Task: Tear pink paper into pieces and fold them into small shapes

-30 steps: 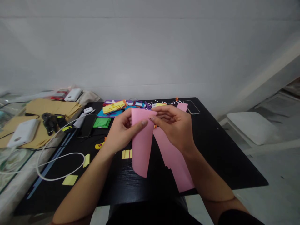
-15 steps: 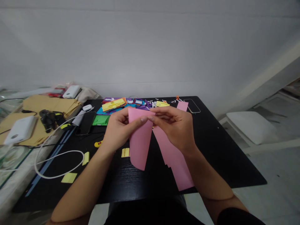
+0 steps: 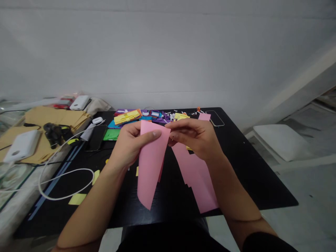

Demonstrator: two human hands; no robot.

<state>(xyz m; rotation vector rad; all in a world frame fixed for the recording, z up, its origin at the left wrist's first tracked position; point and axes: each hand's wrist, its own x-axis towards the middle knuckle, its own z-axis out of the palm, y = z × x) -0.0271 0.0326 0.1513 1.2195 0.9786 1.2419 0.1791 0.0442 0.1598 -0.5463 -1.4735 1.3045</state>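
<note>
A curved sheet of pink paper (image 3: 152, 164) hangs in front of me above the black table. My left hand (image 3: 131, 141) grips its upper left part, thumb flat on the near face and the other fingers behind. At the sheet's upper right corner, my right hand (image 3: 198, 138) has its fingertips closed on the edge, its thumb beside the corner. Part of a second layer shows behind the sheet's right edge. More pink paper strips (image 3: 194, 175) lie on the table under my right hand and forearm.
Stacks of folded yellow paper (image 3: 127, 117) and green paper (image 3: 111, 134) lie at the back, near paper scraps (image 3: 172, 116). A phone (image 3: 96, 137), a looped white cable (image 3: 65, 171) and yellow paper pieces (image 3: 77, 199) are on the left. A clear phone case (image 3: 216, 119) lies back right.
The pink sheet has shifted slightly left, and its lower end has swung nearer to me, opening out. My right thumb has moved off its face to the right edge.
</note>
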